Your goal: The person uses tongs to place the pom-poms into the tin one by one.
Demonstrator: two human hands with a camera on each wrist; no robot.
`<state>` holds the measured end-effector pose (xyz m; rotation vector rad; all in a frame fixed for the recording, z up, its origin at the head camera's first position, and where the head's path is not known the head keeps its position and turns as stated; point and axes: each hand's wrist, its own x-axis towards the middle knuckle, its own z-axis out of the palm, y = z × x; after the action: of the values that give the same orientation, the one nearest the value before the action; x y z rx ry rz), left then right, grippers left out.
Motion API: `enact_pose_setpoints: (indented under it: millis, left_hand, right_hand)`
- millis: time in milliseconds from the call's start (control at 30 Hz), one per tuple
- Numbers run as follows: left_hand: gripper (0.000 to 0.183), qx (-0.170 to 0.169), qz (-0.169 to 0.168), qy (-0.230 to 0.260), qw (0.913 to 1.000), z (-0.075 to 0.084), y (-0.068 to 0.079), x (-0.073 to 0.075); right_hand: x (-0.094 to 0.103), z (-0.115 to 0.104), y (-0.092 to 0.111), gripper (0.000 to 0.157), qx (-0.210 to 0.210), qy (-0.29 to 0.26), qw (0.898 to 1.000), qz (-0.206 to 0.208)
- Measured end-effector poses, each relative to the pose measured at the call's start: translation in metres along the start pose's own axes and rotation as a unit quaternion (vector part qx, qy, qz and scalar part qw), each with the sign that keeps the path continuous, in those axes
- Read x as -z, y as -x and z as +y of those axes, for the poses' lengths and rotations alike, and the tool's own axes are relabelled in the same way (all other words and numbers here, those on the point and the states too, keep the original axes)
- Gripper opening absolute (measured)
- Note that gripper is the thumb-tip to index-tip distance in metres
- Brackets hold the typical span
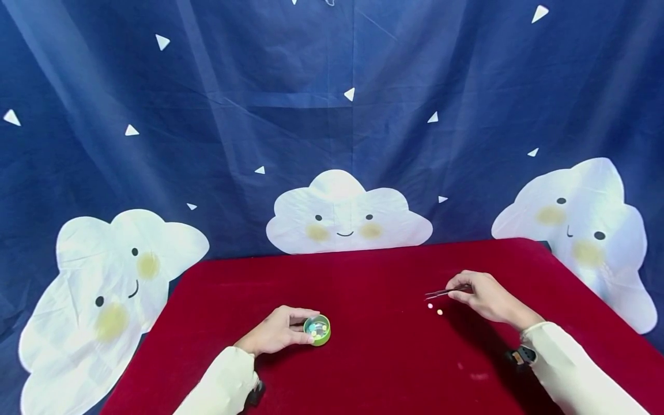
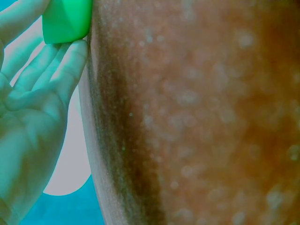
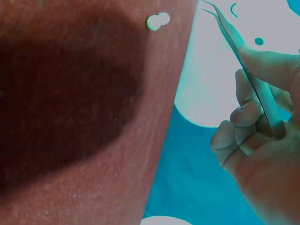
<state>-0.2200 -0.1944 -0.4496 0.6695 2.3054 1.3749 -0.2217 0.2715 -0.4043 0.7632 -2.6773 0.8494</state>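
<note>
My left hand [image 1: 280, 331] grips a small round green container [image 1: 323, 340] between thumb and fingers, on the red cloth. Several small pale and coloured pieces show inside it. In the left wrist view only the lower part of the green container [image 2: 68, 21] appears, at the upper left. My right hand [image 1: 485, 295] pinches a pair of dark tweezers [image 1: 441, 293], whose tips point left and stand slightly apart with nothing visible between them. Just below the tips lie two small round beads, a pinkish-white bead [image 1: 430, 306] and a yellowish bead [image 1: 440, 312].
A red cloth [image 1: 373, 369] covers the table. Behind it hangs a dark blue curtain [image 1: 311, 132] with white clouds and triangles. Dark devices are strapped at the left wrist [image 1: 255, 394] and the right wrist [image 1: 523, 355].
</note>
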Motion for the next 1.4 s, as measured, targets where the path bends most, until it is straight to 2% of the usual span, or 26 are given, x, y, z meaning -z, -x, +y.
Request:
enact_pose_setpoints:
  millis: [467,867,1200,1400]
  left_hand:
    - [0.050,-0.004,-0.010,0.021,0.9997,-0.001,-0.003,-0.001]
    - [0.050,0.002,-0.007,0.020,0.9998,0.001,-0.003,-0.001]
    - [0.051,-0.001,-0.007,0.017,0.9998,0.000,-0.001,0.000]
    - [0.050,-0.001,-0.004,0.009,1.0000,0.000,0.000,-0.001]
  right_hand:
    - [0.002,0.014,0.008,0.015,-0.038,0.026,0.999,-0.009]
    - [-0.002,0.014,0.009,0.014,-0.030,0.013,0.999,-0.026]
    - [-0.002,0.008,0.005,0.017,-0.013,0.021,1.000,-0.011]
    - [-0.004,0.000,0.000,0.015,-0.005,0.005,1.000,-0.009]
